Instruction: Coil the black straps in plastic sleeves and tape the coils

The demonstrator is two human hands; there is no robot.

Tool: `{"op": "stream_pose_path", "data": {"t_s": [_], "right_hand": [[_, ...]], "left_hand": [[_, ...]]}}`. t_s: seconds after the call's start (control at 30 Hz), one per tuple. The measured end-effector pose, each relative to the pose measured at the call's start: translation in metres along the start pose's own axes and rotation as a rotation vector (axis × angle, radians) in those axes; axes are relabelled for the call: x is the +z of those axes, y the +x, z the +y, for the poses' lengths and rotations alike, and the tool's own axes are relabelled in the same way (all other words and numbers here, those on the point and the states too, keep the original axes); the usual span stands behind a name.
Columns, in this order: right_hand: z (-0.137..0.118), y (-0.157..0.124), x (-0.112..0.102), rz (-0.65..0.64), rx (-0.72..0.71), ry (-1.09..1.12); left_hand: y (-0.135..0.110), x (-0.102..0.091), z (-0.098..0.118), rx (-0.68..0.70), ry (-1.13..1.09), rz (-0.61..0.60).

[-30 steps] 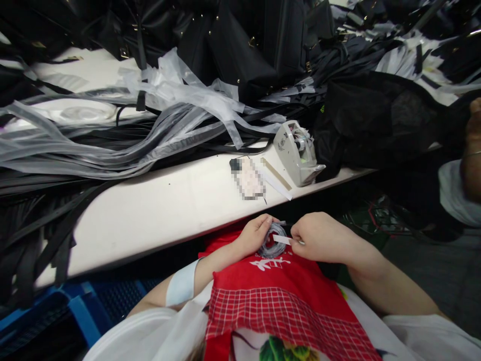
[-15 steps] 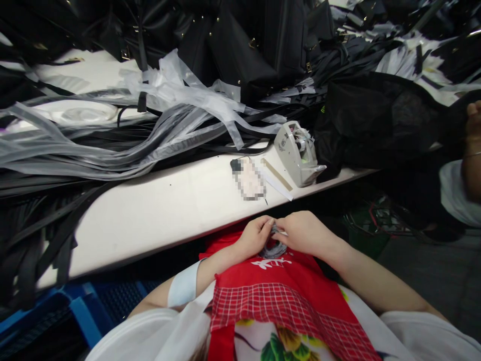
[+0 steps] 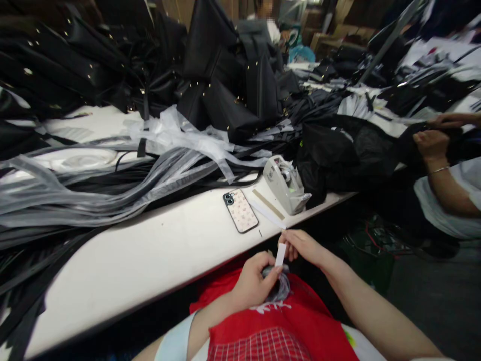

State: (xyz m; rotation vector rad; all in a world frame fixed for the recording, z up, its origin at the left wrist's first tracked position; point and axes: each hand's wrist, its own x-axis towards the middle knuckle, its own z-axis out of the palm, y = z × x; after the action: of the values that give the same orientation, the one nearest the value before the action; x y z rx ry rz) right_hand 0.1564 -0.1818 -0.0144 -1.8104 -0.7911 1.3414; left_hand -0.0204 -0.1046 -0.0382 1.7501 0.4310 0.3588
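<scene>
My left hand (image 3: 252,281) is closed around a coil of grey, thin strip or cord (image 3: 282,288) at the front of the red apron. Its thumb presses the lower end of a short white strip (image 3: 280,254), which stands up over the coil. My right hand (image 3: 300,246) is just beyond, fingers curled in a pinch beside the white strip's upper end; whatever lies in the pinch is hidden. Near its fingertips, a longer white paper strip (image 3: 268,214) lies on the table edge.
On the white table (image 3: 150,260) lie a phone (image 3: 240,210), a tan strip (image 3: 268,204) and a tape dispenser (image 3: 284,185). Black straps and translucent strips (image 3: 169,175) cover the left; black bags (image 3: 225,95) are piled behind. A co-worker's hand (image 3: 432,145) is at right.
The view has tilted up. My hands, together on the coil before, have moved apart, the right one away from the coil. A short white strip now shows at my left thumb.
</scene>
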Motion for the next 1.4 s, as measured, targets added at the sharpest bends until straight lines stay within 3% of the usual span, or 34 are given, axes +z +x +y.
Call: {"op": "stream_pose_path", "data": {"t_s": [0.13, 0.27, 0.4, 0.53, 0.73, 0.9, 1.13, 1.3, 1.4], "right_hand": [[0.015, 0.001, 0.018, -0.058, 0.015, 0.130], [0.017, -0.001, 0.034, 0.106, -0.074, 0.291], [0.011, -0.010, 0.030, 0.280, -0.207, 0.109], [0.010, -0.018, 0.023, 0.331, -0.280, -0.066], [0.019, -0.018, 0.018, 0.188, -0.205, -0.021], [0.016, -0.022, 0.008, 0.088, -0.234, -0.001], [0.021, -0.018, 0.007, 0.045, -0.127, -0.044], [0.019, -0.016, 0.006, 0.021, -0.164, -0.086], [0.008, -0.020, 0.006, 0.046, -0.339, -0.338]], "left_hand": [[0.002, 0.000, -0.004, 0.058, 0.011, -0.002], [0.003, -0.001, -0.001, 0.165, -0.019, -0.020], [0.002, 0.000, 0.005, 0.140, 0.028, 0.064], [0.004, 0.003, 0.006, 0.002, 0.002, 0.070], [0.005, 0.009, -0.002, -0.147, -0.078, 0.052], [0.007, 0.012, -0.008, -0.172, -0.129, 0.083], [0.007, 0.013, -0.006, -0.174, -0.153, -0.013], [0.009, 0.003, -0.002, -0.134, 0.055, -0.126], [0.016, -0.004, -0.005, -0.190, -0.039, -0.257]]}}
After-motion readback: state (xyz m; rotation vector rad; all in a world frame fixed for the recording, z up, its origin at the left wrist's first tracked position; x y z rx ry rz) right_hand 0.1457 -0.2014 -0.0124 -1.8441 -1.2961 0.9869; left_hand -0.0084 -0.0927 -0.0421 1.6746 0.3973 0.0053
